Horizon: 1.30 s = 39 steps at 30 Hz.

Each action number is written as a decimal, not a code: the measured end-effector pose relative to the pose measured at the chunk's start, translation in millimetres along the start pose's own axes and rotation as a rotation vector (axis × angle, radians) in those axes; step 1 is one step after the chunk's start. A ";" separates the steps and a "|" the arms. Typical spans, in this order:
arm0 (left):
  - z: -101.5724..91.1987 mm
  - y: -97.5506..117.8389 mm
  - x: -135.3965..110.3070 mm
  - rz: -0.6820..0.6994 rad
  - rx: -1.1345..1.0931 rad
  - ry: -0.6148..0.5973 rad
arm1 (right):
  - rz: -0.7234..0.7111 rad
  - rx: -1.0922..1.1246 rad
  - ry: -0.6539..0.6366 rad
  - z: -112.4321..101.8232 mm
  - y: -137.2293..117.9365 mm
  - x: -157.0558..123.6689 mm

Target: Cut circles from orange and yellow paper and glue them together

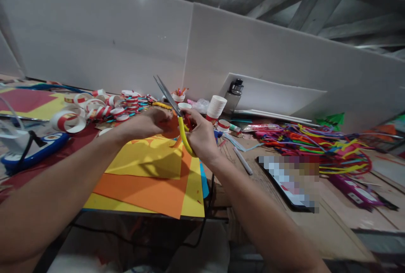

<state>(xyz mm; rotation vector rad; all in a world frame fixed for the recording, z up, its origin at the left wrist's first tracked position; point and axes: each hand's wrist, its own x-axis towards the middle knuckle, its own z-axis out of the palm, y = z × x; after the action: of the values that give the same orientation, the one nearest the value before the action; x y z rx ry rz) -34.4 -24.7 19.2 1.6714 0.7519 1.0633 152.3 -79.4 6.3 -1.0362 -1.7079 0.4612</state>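
Observation:
My right hand (202, 138) is closed round the yellow handles of a pair of scissors (172, 106), whose grey blades point up and to the left. My left hand (152, 122) is closed on a small orange piece of paper (171, 129) held just left of the blades. Both hands hover over a stack of orange and yellow paper sheets (152, 180) lying on the table.
Several red-and-white paper rings (95, 110) lie at the left with a blue device (34, 152). White paper cups (216, 107), a bottle (234, 93), a tangle of coloured pipe cleaners (319, 144), a phone (291, 182) and a pen (243, 161) sit at the right. White boards stand behind.

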 end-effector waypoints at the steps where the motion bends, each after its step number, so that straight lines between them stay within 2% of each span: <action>1: 1.3 1.4 -1.2 -0.002 0.052 -0.042 | 0.008 0.015 -0.004 0.7 -0.1 0.3; 3: 3.2 3.9 -2.9 0.006 0.155 -0.081 | 0.036 0.060 0.002 1.5 0.1 2.1; 6: 6.5 3.9 -3.3 0.021 0.211 0.061 | 0.114 0.137 0.045 0.5 2.6 7.3; 8: 9.9 0.4 -2.7 0.000 0.146 0.137 | 0.178 0.214 0.060 -1.2 4.9 11.0; 11: 16.6 -8.2 -1.7 -0.031 -0.050 0.139 | 0.232 0.295 0.077 -3.7 7.5 14.4; 15: 25.0 -15.0 -2.3 -0.028 -0.130 0.119 | 0.240 0.340 0.104 -4.6 8.4 14.9; 18: 29.9 -11.1 -5.0 -0.003 -0.115 0.076 | 0.234 0.339 0.111 -3.4 8.4 14.8; 22: 33.6 -3.7 -7.7 0.007 -0.106 0.113 | 0.235 0.354 0.115 0.4 7.3 14.4; 27: 27.6 -7.7 -2.8 -0.012 -0.227 0.102 | 0.129 0.299 0.061 2.8 5.3 7.6; 30: 14.4 -13.5 4.9 -0.035 -0.355 0.188 | 0.097 0.154 0.001 1.3 5.5 1.4; 33: -3.0 -17.5 13.0 -0.090 -0.391 0.324 | 0.136 0.078 -0.091 0.6 3.3 -2.9; 36: -15.2 -16.4 18.4 -0.051 -0.473 0.453 | 0.155 0.128 -0.169 2.2 -3.4 -5.6; 39: -17.5 -9.7 20.2 -0.021 -0.554 0.579 | 0.244 0.213 -0.286 4.4 -10.2 -8.4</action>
<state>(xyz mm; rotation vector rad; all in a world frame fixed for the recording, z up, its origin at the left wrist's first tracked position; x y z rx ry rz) -41.6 2.8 18.4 0.8863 0.7364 1.5961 144.7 -91.1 7.2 -1.0645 -1.7390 0.9666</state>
